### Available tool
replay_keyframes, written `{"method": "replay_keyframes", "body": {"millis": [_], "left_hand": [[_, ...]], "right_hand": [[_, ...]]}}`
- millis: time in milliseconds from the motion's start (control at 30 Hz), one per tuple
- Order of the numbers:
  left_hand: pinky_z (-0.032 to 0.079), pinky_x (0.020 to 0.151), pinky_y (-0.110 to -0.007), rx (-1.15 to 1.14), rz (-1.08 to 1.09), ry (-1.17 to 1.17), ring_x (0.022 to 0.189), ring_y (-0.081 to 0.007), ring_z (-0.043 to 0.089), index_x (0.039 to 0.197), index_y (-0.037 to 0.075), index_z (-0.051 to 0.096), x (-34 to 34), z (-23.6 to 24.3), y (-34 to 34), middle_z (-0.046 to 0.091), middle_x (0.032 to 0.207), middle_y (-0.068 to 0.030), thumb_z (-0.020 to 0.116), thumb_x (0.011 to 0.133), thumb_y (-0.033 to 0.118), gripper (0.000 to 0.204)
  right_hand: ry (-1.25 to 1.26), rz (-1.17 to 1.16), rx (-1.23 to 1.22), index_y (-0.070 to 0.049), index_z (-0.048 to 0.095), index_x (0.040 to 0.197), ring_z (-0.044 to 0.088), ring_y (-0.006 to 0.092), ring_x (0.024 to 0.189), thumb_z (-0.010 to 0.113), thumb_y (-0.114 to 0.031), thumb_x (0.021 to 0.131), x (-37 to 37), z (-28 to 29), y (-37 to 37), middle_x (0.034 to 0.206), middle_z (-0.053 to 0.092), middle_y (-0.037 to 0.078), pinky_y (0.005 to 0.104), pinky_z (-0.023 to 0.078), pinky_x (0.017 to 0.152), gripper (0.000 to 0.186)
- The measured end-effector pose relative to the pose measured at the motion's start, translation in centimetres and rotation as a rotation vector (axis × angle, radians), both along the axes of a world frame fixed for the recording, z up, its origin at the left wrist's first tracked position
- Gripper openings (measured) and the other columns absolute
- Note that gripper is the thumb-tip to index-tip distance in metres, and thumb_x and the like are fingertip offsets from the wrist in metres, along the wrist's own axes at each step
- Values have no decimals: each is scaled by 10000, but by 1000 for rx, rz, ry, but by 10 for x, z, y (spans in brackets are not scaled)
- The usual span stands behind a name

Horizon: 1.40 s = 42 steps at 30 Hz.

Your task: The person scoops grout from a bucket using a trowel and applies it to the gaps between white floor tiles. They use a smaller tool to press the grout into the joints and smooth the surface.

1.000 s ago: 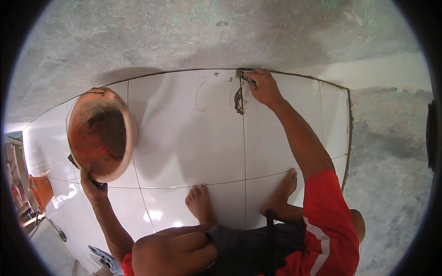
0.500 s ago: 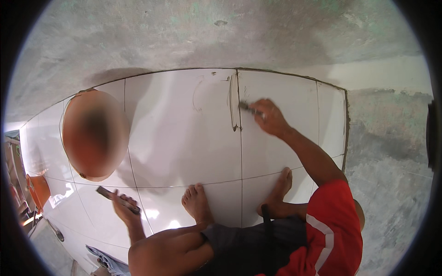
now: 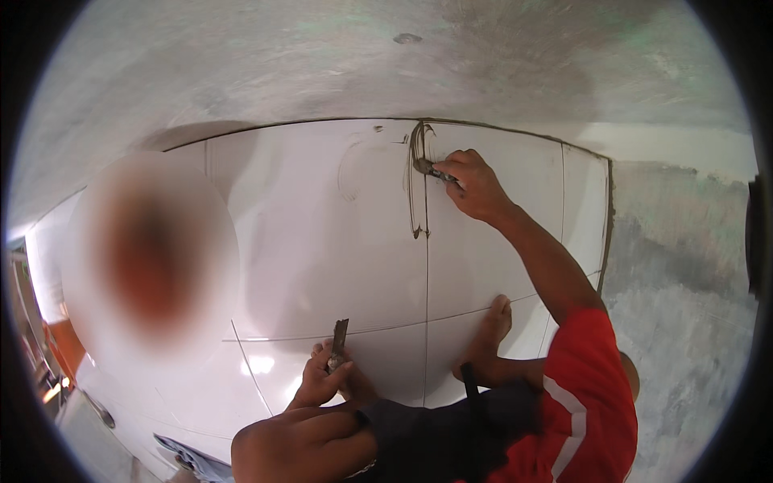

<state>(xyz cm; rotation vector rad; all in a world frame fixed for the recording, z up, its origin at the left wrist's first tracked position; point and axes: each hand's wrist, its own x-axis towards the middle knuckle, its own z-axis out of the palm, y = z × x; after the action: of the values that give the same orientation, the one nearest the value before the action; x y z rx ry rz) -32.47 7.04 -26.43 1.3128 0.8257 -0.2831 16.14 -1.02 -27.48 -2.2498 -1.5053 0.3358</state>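
My right hand (image 3: 479, 185) grips a small scraper (image 3: 435, 171) whose dark, smeared tip lies on a vertical joint between white floor tiles (image 3: 322, 233). Streaks of dark grout (image 3: 415, 225) run along that joint, below the grey wall. My left hand (image 3: 320, 378), low near my left foot, holds an upright flat blade tool (image 3: 340, 342) coated in grey. At the left, an orange-brown rounded shape (image 3: 149, 258) is heavily blurred; its details are hidden.
A rough grey wall (image 3: 386, 56) borders the tiles at the top. A grey surface (image 3: 676, 298) adjoins them at the right. An orange container (image 3: 64, 342) and clutter stand at the far left. A bluish cloth (image 3: 185, 451) lies at lower left. My bare feet (image 3: 491, 338) are on the tiles.
My left hand has left the orange bowl and moved rightward with its blade. My right hand swept down the joint and back up part way, leaving longer grout streaks.
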Motion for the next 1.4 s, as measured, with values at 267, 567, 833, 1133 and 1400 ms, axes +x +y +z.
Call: {"method": "replay_keyframes", "body": {"millis": [267,567,833,1133,1400], "left_hand": [[506,823,-349,-261,-319,66,904,-207,627,1150,42,637,22,-2,31,630,996,-110,730,902,187,301],[519,822,-383,-194,-551,-35,909,-268,651,1150,39,638,18,-18,27,645,991,-129,735,897,215,324],[526,751,-326,-261,-342,46,848,-123,626,1145,34,624,22,1,20,646,922,-43,700,932,158,258],[525,662,-272,-255,-256,140,743,-84,616,1166,19,612,21,9,18,645,854,-10,693,957,144,257],[490,557,-266,-253,-229,93,615,-87,594,1174,10,604,25,11,11,619,750,-23,694,960,152,272]], "right_hand": [[-217,-131,-50,-58,659,1144,559,311,908,660,-69,797,-60,-8,-23,972,574,83,416,500,749,347],[-48,-351,239,-61,675,1154,560,354,914,651,55,743,-91,7,-43,984,592,102,454,489,790,427],[-161,-274,78,-100,719,1178,596,314,1037,656,8,831,6,-15,41,1092,658,75,431,534,937,368],[-123,25,-166,-121,733,1123,544,306,938,606,-51,885,-63,-7,-18,978,615,65,430,499,836,278],[140,-112,56,-73,670,1045,566,296,858,613,-10,823,-212,5,-134,890,575,78,439,474,729,237]]}}
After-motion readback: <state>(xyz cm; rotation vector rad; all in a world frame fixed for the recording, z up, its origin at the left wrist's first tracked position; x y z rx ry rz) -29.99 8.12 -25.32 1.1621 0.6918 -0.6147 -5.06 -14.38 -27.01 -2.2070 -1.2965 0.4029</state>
